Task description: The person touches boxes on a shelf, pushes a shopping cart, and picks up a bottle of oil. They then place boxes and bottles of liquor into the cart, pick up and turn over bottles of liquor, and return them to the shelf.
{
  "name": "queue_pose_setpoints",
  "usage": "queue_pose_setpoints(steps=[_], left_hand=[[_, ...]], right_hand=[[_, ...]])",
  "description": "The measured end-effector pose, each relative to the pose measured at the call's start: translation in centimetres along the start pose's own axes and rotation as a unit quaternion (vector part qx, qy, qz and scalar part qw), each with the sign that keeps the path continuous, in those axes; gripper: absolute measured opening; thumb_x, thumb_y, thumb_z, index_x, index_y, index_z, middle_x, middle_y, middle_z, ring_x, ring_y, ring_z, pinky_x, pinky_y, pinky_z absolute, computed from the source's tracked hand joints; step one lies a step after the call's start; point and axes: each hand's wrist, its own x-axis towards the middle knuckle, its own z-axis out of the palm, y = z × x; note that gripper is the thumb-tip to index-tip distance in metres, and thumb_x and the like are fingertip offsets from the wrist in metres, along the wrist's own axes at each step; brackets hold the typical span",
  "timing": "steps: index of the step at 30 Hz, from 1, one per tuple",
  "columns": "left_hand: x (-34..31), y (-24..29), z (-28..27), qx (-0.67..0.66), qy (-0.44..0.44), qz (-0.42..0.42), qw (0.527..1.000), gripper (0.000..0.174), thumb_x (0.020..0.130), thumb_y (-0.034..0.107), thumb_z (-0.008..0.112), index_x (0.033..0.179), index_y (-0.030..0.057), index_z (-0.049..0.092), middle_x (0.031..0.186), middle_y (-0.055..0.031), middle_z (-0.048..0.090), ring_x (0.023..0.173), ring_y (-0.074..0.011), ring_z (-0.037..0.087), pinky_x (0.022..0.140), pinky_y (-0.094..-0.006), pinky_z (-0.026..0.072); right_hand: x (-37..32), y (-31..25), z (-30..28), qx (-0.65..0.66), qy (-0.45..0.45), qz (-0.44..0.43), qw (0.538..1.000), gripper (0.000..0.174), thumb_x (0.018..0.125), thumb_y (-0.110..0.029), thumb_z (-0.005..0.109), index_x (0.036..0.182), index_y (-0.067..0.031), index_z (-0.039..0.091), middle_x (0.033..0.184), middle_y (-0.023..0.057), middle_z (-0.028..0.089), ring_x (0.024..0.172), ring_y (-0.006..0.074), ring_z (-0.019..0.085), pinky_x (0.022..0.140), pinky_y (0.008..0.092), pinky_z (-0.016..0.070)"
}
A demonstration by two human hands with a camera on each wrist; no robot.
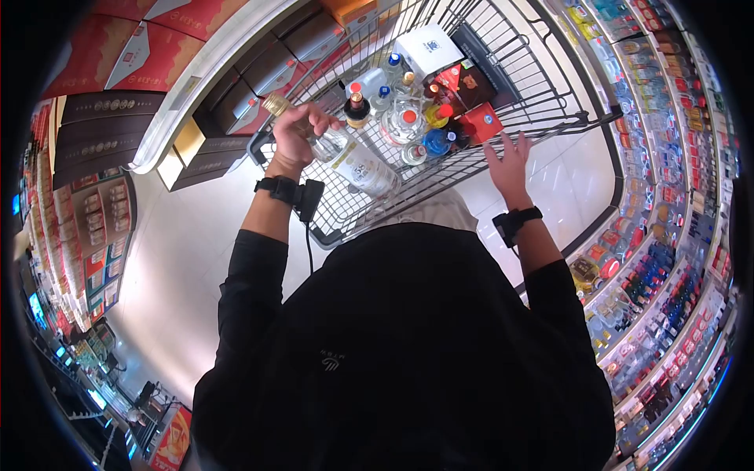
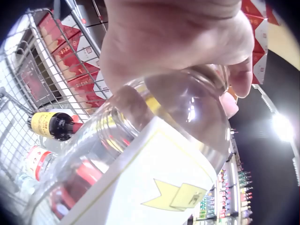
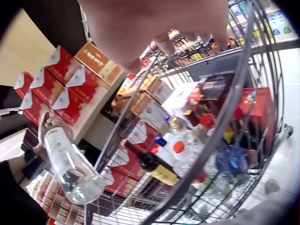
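My left hand (image 1: 294, 135) grips a large clear glass bottle (image 1: 357, 166) by its neck, just below the gold cap (image 1: 275, 104). The bottle leans over the near-left part of a wire shopping cart, its white-and-yellow label (image 2: 154, 173) filling much of the left wrist view. My right hand (image 1: 509, 166), fingers spread, is at the cart's right side rim with nothing held. Inside the cart stand a dark bottle with a yellow label (image 3: 164, 173), a big clear jug with a red cap (image 1: 409, 118), a blue bottle (image 1: 437, 142) and several other bottles.
A white box (image 1: 428, 49), a red box (image 1: 481, 123) and dark boxes share the cart. Stacked red cartons (image 1: 153, 56) line a shelf on the left. Shelves of bottles (image 1: 660, 141) curve along the right. Pale tiled floor (image 1: 181, 259) surrounds the cart.
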Motion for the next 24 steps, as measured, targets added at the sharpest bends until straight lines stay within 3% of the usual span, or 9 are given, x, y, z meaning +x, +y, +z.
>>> queue_pose_setpoints(steps=[5,7,8,10,11,13,17,22,24], left_hand=[[2.0,2.6,5.3,0.031,-0.103,-0.010,0.994,0.030,0.078,0.033,0.047,0.063,0.0075,0.047,0.056,-0.0072,0.047,0.072,-0.0303,0.056,0.084,-0.0460,0.0433],[3.1,3.1,7.2,0.029,-0.133,-0.016,0.991,0.030,0.080,0.032,0.046,0.062,0.0078,0.048,0.054,-0.0075,0.047,0.072,-0.0304,0.057,0.084,-0.0475,0.0435],[3.5,3.4,8.3,0.027,-0.150,-0.027,0.988,0.030,0.079,0.034,0.047,0.063,0.0090,0.046,0.055,-0.0059,0.047,0.072,-0.0286,0.056,0.086,-0.0479,0.0423],[4.2,3.9,10.9,0.025,-0.173,-0.038,0.984,0.031,0.079,0.036,0.048,0.064,0.0103,0.044,0.055,-0.0042,0.047,0.071,-0.0268,0.055,0.087,-0.0483,0.0411],[4.6,4.0,12.0,0.005,-0.184,-0.053,0.982,0.031,0.080,0.037,0.047,0.064,0.0103,0.044,0.055,-0.0042,0.046,0.071,-0.0269,0.055,0.087,-0.0483,0.0409],[5.2,3.9,14.1,-0.015,-0.200,-0.073,0.977,0.032,0.080,0.038,0.047,0.064,0.0104,0.044,0.055,-0.0042,0.046,0.070,-0.0271,0.054,0.086,-0.0483,0.0407],[7.4,2.9,17.4,0.050,-0.235,-0.120,0.963,0.033,0.084,0.037,0.045,0.065,0.0099,0.046,0.055,-0.0037,0.047,0.072,-0.0283,0.056,0.083,-0.0468,0.0441],[8.4,0.3,22.4,0.109,-0.169,-0.179,0.963,0.034,0.086,0.036,0.050,0.066,0.0087,0.054,0.060,-0.0068,0.056,0.070,-0.0278,0.065,0.075,-0.0360,0.0484],[8.5,-0.8,24.2,0.129,-0.170,-0.180,0.960,0.035,0.086,0.039,0.054,0.069,0.0088,0.054,0.060,-0.0060,0.056,0.066,-0.0259,0.066,0.073,-0.0311,0.0489]], right_hand=[[-0.6,-9.8,-3.1,0.352,-0.128,-0.046,0.926,0.058,0.087,-0.033,0.062,0.134,-0.0055,0.041,0.134,0.0215,0.043,0.125,0.0338,0.041,0.101,0.0441,0.0345],[-0.8,-13.0,-5.2,0.501,-0.363,0.191,0.762,0.059,0.093,-0.041,0.048,0.140,-0.0084,0.031,0.138,0.0148,0.040,0.125,0.0302,0.043,0.097,0.0460,0.0397],[-1.0,-12.8,-4.3,0.503,-0.358,0.189,0.764,0.059,0.093,-0.041,0.048,0.140,-0.0084,0.031,0.138,0.0148,0.040,0.125,0.0302,0.043,0.097,0.0460,0.0397],[-1.7,-12.3,-2.4,0.677,-0.440,0.274,0.523,0.062,0.095,-0.050,0.033,0.142,-0.0113,0.025,0.141,0.0151,0.037,0.124,0.0329,0.044,0.094,0.0550,0.0404],[-1.9,-12.4,-2.5,0.679,-0.435,0.273,0.525,0.062,0.095,-0.050,0.033,0.142,-0.0113,0.025,0.141,0.0151,0.037,0.124,0.0329,0.044,0.094,0.0550,0.0404],[-2.7,-14.0,-4.4,0.774,-0.432,0.223,0.406,0.064,0.094,-0.055,0.027,0.142,-0.0122,0.027,0.140,0.0158,0.037,0.122,0.0356,0.045,0.093,0.0605,0.0394],[-4.7,-13.8,-4.7,0.762,-0.400,0.181,0.477,0.071,0.092,-0.062,0.020,0.140,-0.0100,0.029,0.135,0.0167,0.043,0.117,0.0365,0.050,0.086,0.0576,0.0465],[-6.5,-11.5,-4.7,0.820,-0.320,0.210,0.425,0.069,0.093,-0.060,0.015,0.139,-0.0113,0.033,0.124,0.0171,0.051,0.102,0.0321,0.058,0.076,0.0503,0.0527],[-7.3,-10.8,-5.9,0.841,-0.290,0.188,0.416,0.063,0.092,-0.058,0.030,0.133,-0.0101,0.039,0.119,0.0132,0.055,0.100,0.0312,0.060,0.075,0.0484,0.0536]])
